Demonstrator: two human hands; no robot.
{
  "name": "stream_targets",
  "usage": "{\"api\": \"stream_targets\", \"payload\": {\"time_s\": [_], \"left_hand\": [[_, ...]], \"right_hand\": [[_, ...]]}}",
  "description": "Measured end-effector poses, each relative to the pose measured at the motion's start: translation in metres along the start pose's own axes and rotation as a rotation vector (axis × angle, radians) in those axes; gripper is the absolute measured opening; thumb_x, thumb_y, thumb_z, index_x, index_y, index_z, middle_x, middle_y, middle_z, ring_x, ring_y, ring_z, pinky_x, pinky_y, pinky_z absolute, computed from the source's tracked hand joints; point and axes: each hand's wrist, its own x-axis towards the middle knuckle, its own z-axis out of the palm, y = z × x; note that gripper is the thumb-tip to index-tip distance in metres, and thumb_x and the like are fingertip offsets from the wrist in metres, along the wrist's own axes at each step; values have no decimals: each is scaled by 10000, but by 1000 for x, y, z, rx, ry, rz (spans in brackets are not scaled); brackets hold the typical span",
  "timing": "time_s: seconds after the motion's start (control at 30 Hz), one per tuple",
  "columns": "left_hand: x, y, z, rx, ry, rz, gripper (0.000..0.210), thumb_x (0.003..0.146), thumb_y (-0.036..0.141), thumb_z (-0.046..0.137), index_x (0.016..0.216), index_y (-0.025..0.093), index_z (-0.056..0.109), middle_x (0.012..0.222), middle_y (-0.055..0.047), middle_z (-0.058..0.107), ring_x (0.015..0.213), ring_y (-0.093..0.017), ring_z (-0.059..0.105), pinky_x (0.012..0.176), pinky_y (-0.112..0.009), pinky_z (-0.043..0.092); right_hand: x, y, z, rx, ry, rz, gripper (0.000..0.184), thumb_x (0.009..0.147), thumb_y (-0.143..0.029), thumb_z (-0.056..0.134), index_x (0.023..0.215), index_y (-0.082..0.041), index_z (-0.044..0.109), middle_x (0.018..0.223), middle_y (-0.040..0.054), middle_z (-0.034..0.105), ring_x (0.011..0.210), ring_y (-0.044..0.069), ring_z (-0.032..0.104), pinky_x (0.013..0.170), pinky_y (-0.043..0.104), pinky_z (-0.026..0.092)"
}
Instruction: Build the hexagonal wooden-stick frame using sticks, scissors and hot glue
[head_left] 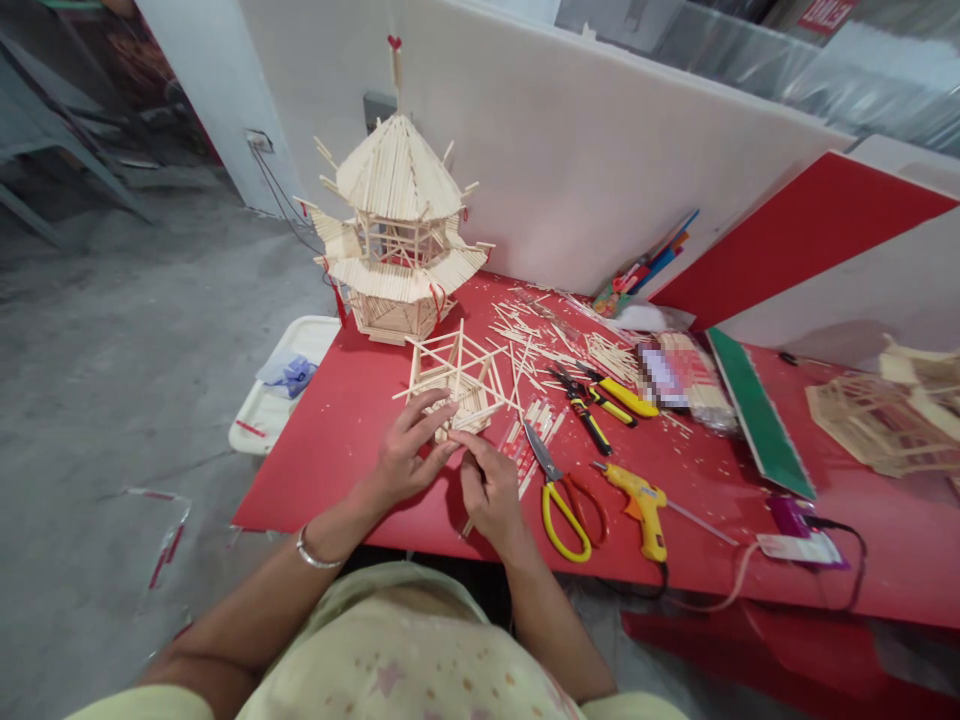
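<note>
A small open frame of thin wooden sticks (491, 375) stands on the red tabletop in front of me. My left hand (409, 445) grips its near left side, with the fingers reaching over the sticks and the thumb low at the near edge. From the right, my right hand (491, 490) meets it there, index fingertip close to the left thumb and the other fingers curled. Whatever its fingertips pinch is too small to make out. Just behind the frame rises a taller stick pagoda (401, 180) with a pointed roof and red tassels.
Right of my hands lie yellow-handled scissors (566, 515), pliers (583, 412) and a yellow glue gun (641, 500) with a cord. Loose sticks (532, 335) are scattered behind them. Farther right are a green board (759, 410) and another stick structure (870, 420). A white tray (244, 420) is at left.
</note>
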Motion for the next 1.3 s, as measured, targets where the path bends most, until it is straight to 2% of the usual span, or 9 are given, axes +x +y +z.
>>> {"api": "stream_targets", "payload": {"time_s": [0.33,0.53,1.3], "left_hand": [[0,0,0,10,0,7,460,1003,273,627,1457,214,590,1454,-196,585,1334,-297,607,1057,-474,563],[0,0,0,2,2,14,466,996,267,634,1457,214,592,1452,-197,585,1334,-301,606,1053,-475,566],[1,0,0,23,1,9,454,1005,290,617,1453,219,597,1444,-194,592,1327,-305,612,1046,-489,576]], "right_hand": [[-2,2,1,-37,0,11,483,982,-96,472,1395,-275,647,1223,47,786,1042,178,769,927,330,631],[-1,1,1,-22,0,6,489,981,-91,471,1399,-279,643,1254,46,777,1107,184,756,974,343,621],[-2,3,2,-31,8,8,489,980,-100,475,1396,-292,646,1247,40,780,1090,185,764,968,347,629]]}}
